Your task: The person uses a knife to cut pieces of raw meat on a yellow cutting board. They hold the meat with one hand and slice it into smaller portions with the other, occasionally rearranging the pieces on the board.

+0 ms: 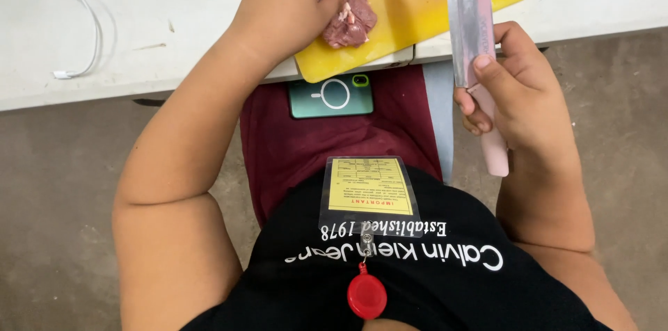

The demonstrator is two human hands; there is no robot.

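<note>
1. White desk (139,53) — carries a yellow cutting board (410,11) at its near edge.
2. Cutting board: a raw meat piece (351,21) lies on its near left part.
3. Knife (472,18): blade over the board's right end, pink handle in the right hand (518,91) — fingers wrapped tight around it.
4. Left hand (289,1): fingers pressed on the meat.
5. Green phone (331,94) sits just below the desk edge.
</note>
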